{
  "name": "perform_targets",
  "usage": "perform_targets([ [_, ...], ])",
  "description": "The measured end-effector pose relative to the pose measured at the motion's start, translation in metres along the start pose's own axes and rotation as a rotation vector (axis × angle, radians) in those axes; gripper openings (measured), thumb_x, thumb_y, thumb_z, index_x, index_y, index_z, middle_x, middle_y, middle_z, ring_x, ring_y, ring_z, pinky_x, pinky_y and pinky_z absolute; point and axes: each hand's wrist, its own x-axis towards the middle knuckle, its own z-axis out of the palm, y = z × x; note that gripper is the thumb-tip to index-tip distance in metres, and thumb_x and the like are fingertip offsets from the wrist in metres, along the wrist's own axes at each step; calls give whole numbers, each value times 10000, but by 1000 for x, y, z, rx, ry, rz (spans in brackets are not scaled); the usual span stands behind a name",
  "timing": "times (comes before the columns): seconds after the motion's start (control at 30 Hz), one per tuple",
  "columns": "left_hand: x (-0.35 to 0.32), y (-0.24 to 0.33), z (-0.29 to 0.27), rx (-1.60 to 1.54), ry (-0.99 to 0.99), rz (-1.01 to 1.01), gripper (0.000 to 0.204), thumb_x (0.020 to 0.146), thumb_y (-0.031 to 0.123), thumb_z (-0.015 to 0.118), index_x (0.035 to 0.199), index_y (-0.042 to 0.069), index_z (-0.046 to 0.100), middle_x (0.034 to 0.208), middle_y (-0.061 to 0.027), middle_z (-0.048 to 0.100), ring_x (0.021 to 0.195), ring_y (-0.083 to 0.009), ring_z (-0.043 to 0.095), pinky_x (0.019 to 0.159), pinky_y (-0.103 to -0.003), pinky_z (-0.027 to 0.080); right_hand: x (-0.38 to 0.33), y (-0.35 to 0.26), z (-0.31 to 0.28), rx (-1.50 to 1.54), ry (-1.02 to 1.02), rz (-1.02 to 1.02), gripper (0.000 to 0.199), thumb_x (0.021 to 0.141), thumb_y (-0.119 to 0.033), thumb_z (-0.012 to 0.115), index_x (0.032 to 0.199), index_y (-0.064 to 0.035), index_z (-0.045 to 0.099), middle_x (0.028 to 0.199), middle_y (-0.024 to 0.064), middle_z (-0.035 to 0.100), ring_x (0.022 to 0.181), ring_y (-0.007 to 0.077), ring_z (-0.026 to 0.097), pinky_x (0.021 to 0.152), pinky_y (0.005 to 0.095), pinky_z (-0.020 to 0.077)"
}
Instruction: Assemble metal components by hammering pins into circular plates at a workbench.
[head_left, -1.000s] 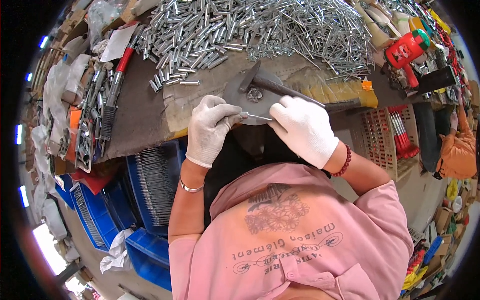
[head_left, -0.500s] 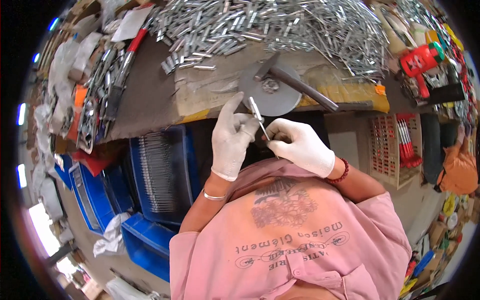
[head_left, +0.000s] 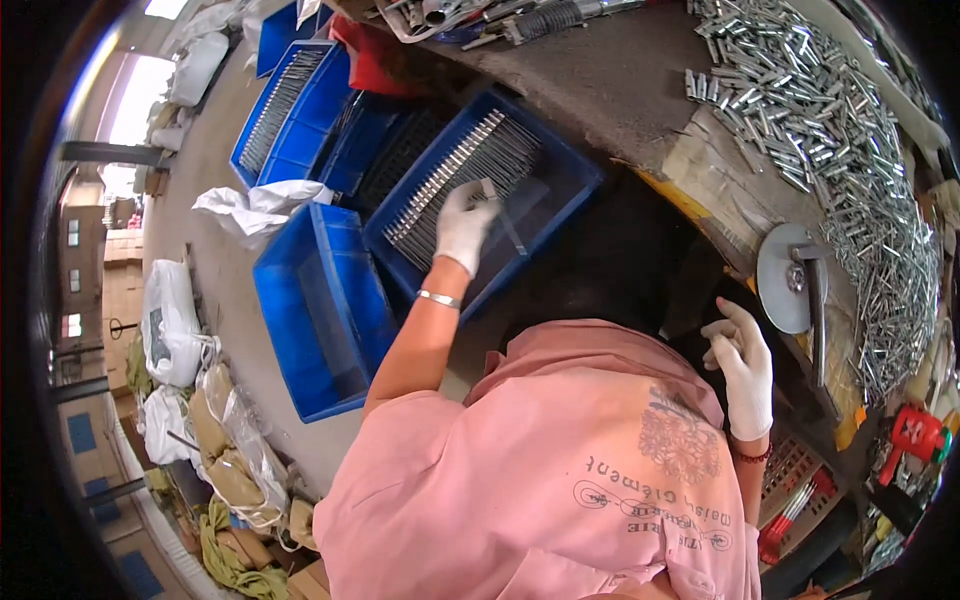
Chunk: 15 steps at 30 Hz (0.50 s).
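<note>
My white-gloved left hand (head_left: pixel 465 225) reaches down over a blue crate (head_left: pixel 575 185) that holds a neat row of thin metal rods (head_left: pixel 455 170). Its fingers pinch one thin metal rod (head_left: pixel 508 228) above the crate's bare part. My right hand (head_left: pixel 740 365), also in a white glove, hovers with fingers apart and nothing in it. It is just left of a round grey metal disc (head_left: pixel 780 290) with a dark lever (head_left: pixel 815 315) on the bench edge.
A large heap of short shiny metal pieces (head_left: pixel 850 130) covers the bench top. Another blue crate (head_left: pixel 300 330) sits on the floor on the left, with more rod-filled crates (head_left: pixel 280 110) behind it. White bags (head_left: pixel 250 205) and sacks (head_left: pixel 170 320) lie on the floor. A red tool (head_left: pixel 915 435) sits far right.
The view has swung down and left. My left hand has carried the thin rod from the disc down to the blue crate. My right hand has let go and opened.
</note>
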Motion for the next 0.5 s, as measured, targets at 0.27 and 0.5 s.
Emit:
perform_targets([
  [0.27,60,-98,-139,543,427,-71,384,842,199,846,1163,-7,796,1091,-176,807,1010,-291,770,944,-383,568,14,7,2,-30,-57,7,494,1030,-95,564,1511,17,570,1086,57,671,816,83,581,768,245,519],
  [0.5,83,-110,-163,648,486,89,413,893,273,823,1195,-4,772,1153,-252,777,1123,-390,741,1004,-427,554,15,10,-3,-36,-70,1,475,1031,-89,571,1493,18,586,1103,65,687,812,83,592,754,248,528],
])
